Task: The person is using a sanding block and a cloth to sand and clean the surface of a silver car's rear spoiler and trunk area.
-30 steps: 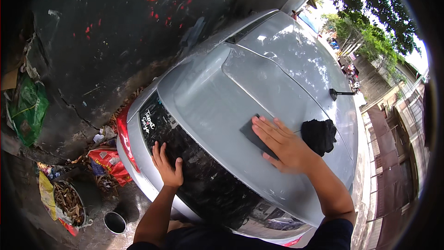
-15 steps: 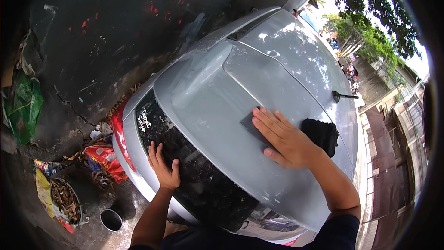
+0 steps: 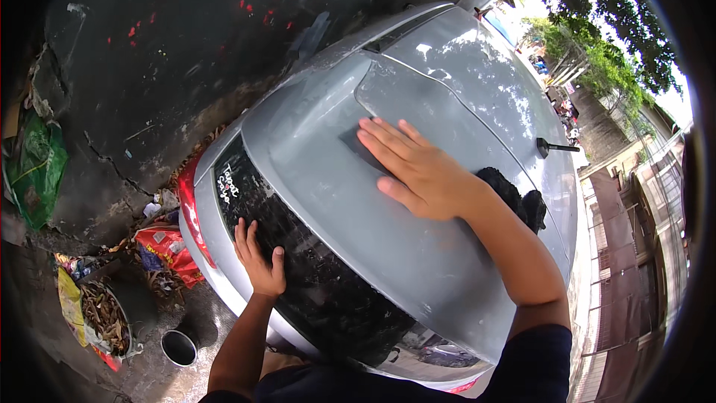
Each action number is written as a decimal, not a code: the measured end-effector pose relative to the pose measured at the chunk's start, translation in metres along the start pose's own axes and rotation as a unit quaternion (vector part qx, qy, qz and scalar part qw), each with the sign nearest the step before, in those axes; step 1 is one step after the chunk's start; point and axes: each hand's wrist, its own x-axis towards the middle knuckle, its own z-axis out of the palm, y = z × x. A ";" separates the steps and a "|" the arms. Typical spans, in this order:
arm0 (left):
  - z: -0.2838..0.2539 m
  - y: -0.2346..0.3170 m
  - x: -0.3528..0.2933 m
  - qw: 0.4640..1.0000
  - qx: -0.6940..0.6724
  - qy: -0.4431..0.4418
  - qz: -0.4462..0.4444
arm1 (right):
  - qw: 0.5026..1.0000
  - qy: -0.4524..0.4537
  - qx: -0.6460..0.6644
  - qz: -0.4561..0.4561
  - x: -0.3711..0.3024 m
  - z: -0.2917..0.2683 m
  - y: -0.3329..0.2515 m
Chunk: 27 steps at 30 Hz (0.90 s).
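A silver-grey car (image 3: 313,157) fills the middle, seen from behind, with dull, scuffed paint on its spoiler and roof. My right hand (image 3: 418,172) lies flat on the spoiler, pressing a dark grey sheet of sandpaper (image 3: 359,148) under its fingers. Most of the sheet is hidden beneath the hand. My left hand (image 3: 261,263) rests on the dark rear window (image 3: 332,295) near its left edge, fingers apart, holding nothing. Just beyond my right forearm, a black cloth (image 3: 532,210) lies bunched on the roof.
A short black antenna (image 3: 556,148) sticks up from the roof. Along the left runs a dark, stained wall (image 3: 186,45). On the ground beside the car stand a bucket of dry leaves (image 3: 104,317) and a dark round container (image 3: 179,348), near a red bag (image 3: 168,250).
My right hand has slid up and to the left across the spoiler, taking the sandpaper with it. More of the black cloth shows now. My left hand stays on the window.
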 end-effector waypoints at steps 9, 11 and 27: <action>-0.003 -0.002 0.002 1.000 0.009 0.005 -0.012 | 1.000 0.001 0.022 -0.012 -0.002 0.002 -0.005; 0.001 0.002 0.000 1.000 -0.004 -0.014 -0.005 | 1.000 0.000 -0.012 -0.003 0.028 0.005 0.012; -0.010 -0.013 -0.006 1.000 0.018 -0.001 -0.005 | 0.998 0.041 0.000 -0.049 0.013 0.015 -0.027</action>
